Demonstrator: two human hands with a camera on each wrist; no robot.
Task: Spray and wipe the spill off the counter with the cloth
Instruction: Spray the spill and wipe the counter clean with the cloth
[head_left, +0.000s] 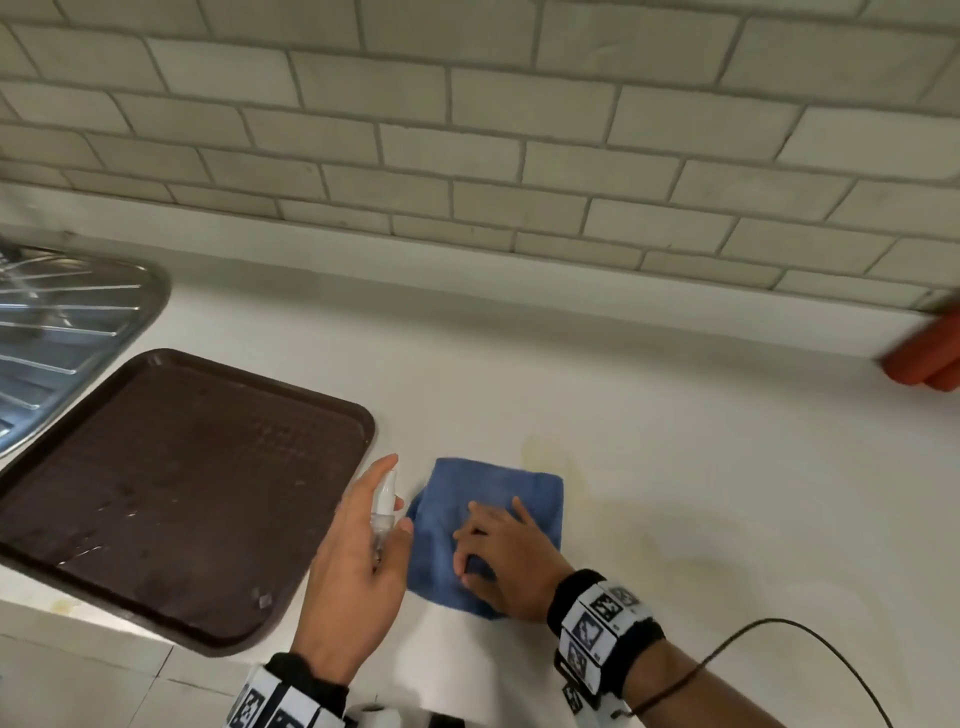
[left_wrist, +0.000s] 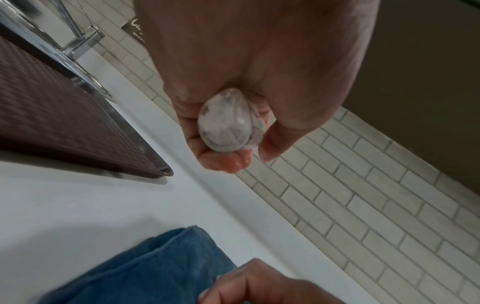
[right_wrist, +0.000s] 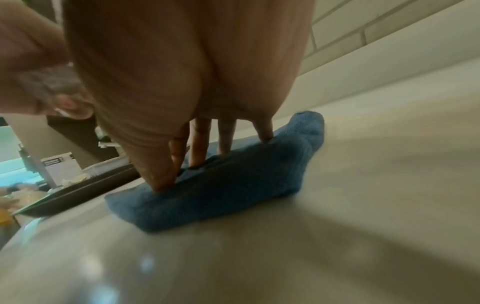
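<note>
My left hand (head_left: 358, 561) grips a small clear spray bottle (head_left: 385, 499) just above the counter, nozzle end up, left of the cloth. From the left wrist view I see the bottle's base (left_wrist: 228, 125) wrapped by fingers and thumb. A folded blue cloth (head_left: 519, 483) lies flat on the white counter. My right hand (head_left: 498, 556) rests on it with spread fingers pressing down; the fingertips (right_wrist: 265, 135) dent the cloth (right_wrist: 233, 185). A faint yellowish spill (head_left: 587, 488) stains the counter right of the cloth and trails further right.
A brown tray (head_left: 182, 467) lies left of the cloth, with a steel sink drainboard (head_left: 62, 327) behind it. A red object (head_left: 924, 364) sits at the far right by the tiled wall. A black cable (head_left: 779, 623) loops from my right wrist.
</note>
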